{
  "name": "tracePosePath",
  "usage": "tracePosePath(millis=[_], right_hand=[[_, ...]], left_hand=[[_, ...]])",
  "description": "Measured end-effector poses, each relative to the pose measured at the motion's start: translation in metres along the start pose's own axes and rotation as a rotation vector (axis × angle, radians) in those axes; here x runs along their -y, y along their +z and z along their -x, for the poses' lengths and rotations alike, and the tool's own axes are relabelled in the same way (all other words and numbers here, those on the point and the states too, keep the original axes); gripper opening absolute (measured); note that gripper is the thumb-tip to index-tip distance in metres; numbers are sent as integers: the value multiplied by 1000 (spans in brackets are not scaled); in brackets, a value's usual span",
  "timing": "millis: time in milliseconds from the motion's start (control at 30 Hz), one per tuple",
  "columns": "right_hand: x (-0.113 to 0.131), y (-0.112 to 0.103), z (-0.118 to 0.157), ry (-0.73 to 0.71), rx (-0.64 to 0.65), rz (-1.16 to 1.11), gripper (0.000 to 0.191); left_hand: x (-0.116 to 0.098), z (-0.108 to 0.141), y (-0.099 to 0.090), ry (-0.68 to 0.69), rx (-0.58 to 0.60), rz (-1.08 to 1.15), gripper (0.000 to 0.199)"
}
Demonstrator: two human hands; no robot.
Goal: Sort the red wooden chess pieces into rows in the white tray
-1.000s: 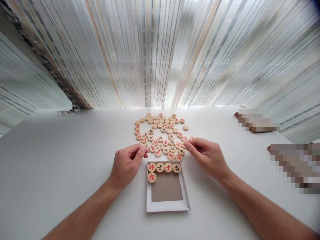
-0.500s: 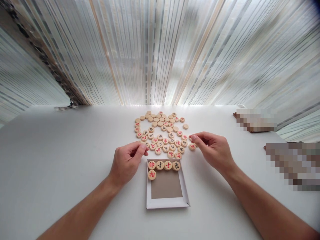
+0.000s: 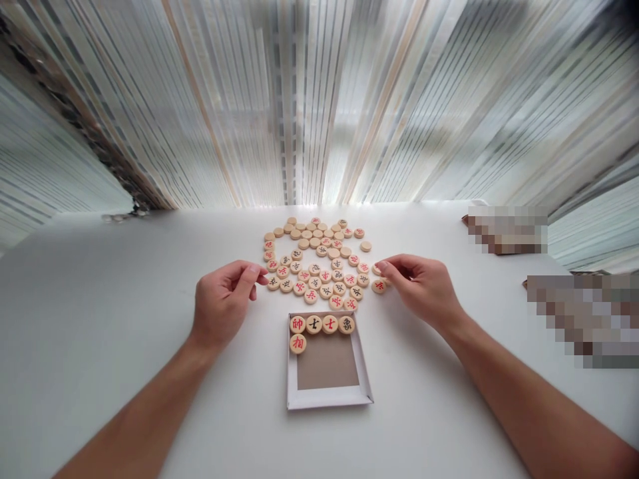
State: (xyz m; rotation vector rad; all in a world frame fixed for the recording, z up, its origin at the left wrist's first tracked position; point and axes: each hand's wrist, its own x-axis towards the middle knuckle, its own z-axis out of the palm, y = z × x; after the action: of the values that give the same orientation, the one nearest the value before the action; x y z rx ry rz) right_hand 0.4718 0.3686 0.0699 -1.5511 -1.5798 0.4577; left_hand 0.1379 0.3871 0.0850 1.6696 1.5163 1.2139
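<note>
Several round wooden pieces point(image 3: 325, 275) with red or black characters lie spread on the white table, some blank side up. Nearer me is a shallow white box point(image 3: 329, 398) with a brown bottom; four pieces line its far edge, and a red-marked piece point(image 3: 298, 344) sits below the leftmost. My left hand point(image 3: 227, 296), fingers curled and pressed together, is at the left edge of the spread; nothing shows clearly in it. At the right edge, my right hand point(image 3: 422, 287) pinches around a piece point(image 3: 377, 269), beside another red-marked piece point(image 3: 379, 286).
Striped curtains point(image 3: 319, 100) hang behind the table point(image 3: 124, 332). Two blurred-out objects lie at the right, one point(image 3: 504, 229) farther back and one point(image 3: 584, 319) nearer. A chain-like cord point(image 3: 134, 206) reaches the table's back left.
My left hand has moved left, away from the near-left pieces, uncovering some. My right hand stays beside the right-hand pieces. The whole view has shifted slightly.
</note>
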Motion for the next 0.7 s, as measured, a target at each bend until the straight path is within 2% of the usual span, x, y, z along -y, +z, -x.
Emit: tracePosePath(millis=[167, 433, 700], right_hand=[[1, 6, 5, -50, 50, -9, 33], [4, 10, 10, -99, 101, -7, 31], [9, 12, 12, -118, 118, 0, 28]], left_hand=[[4, -3, 0, -3, -15, -25, 28], [8, 1, 6, -29, 41, -102, 25], [12, -3, 1, -45, 13, -196, 27]])
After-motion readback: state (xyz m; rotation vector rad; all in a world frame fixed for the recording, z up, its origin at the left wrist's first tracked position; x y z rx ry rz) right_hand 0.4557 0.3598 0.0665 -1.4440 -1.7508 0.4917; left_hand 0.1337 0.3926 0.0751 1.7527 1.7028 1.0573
